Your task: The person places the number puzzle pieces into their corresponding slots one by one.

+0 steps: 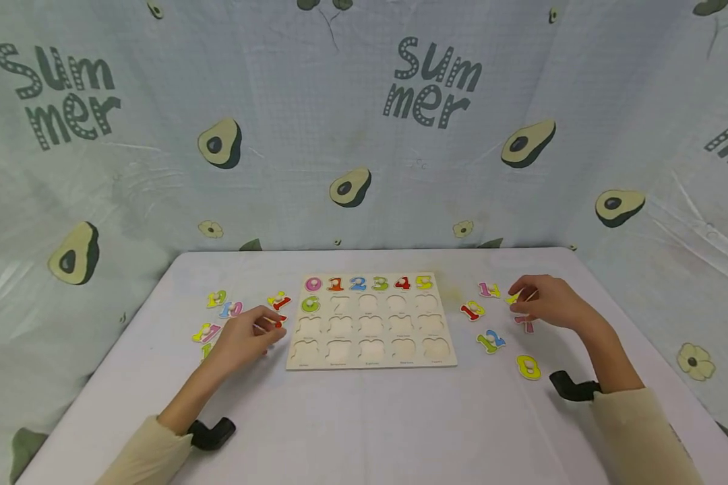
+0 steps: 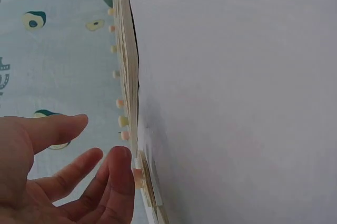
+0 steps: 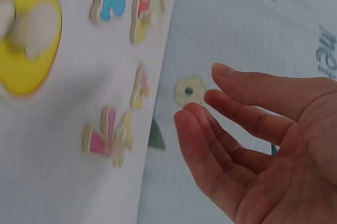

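A wooden number puzzle board [image 1: 355, 327] lies mid-table. Its top row holds the numbers 0 to 5, and a yellow-green number piece [image 1: 310, 304] sits at the left of the second row. My left hand [image 1: 247, 337] hovers at the board's left, fingers loosely bent beside a red piece [image 1: 282, 319] that it partly hides. Nothing shows between thumb and fingers in the left wrist view. Over the right-hand pieces, my right hand [image 1: 552, 300] is near a yellow piece [image 1: 512, 298] and a pink piece [image 1: 526, 325]. Its thumb and fingers are apart and hold nothing.
Left of the board lie a blue-and-pink 10 [image 1: 231, 309] and several other number pieces. To its right are a red-and-yellow piece [image 1: 472, 310], a green-and-blue 12 [image 1: 491, 341] and a yellow 0 [image 1: 528, 367]. A printed curtain [image 1: 279, 195] stands behind the table.
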`<state>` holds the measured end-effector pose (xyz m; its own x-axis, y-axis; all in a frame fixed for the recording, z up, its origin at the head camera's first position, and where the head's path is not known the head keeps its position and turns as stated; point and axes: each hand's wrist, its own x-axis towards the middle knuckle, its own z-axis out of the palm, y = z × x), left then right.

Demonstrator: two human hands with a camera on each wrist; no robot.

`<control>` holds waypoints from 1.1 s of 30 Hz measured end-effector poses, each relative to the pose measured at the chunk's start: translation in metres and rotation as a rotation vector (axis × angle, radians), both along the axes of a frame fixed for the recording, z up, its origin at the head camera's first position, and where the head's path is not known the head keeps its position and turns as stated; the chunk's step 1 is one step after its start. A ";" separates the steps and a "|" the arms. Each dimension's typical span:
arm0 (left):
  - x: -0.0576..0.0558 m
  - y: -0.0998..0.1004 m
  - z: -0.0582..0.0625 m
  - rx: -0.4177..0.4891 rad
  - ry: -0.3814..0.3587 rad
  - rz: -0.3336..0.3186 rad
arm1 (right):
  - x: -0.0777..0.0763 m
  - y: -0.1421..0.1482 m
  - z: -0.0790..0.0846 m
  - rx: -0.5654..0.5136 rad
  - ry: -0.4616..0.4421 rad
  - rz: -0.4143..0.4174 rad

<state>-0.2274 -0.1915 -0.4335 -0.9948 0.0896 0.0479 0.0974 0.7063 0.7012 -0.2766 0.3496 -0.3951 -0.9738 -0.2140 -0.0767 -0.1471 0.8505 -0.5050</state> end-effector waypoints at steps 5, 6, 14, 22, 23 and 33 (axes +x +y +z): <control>-0.001 0.006 -0.002 -0.001 -0.103 -0.004 | 0.001 0.021 -0.003 0.012 -0.053 -0.008; -0.001 0.007 -0.003 0.004 -0.116 -0.009 | 0.001 0.023 -0.004 0.015 -0.064 -0.008; -0.001 0.010 -0.011 0.082 -0.163 -0.072 | -0.002 0.032 -0.007 0.018 -0.129 -0.014; 0.000 0.007 -0.011 0.152 -0.158 -0.113 | -0.007 0.031 -0.016 0.024 -0.162 -0.006; 0.000 0.007 -0.011 0.156 -0.156 -0.120 | -0.007 0.032 -0.017 0.022 -0.158 -0.007; 0.000 0.005 -0.019 0.184 -0.161 -0.133 | -0.008 0.034 -0.031 -0.016 -0.113 0.004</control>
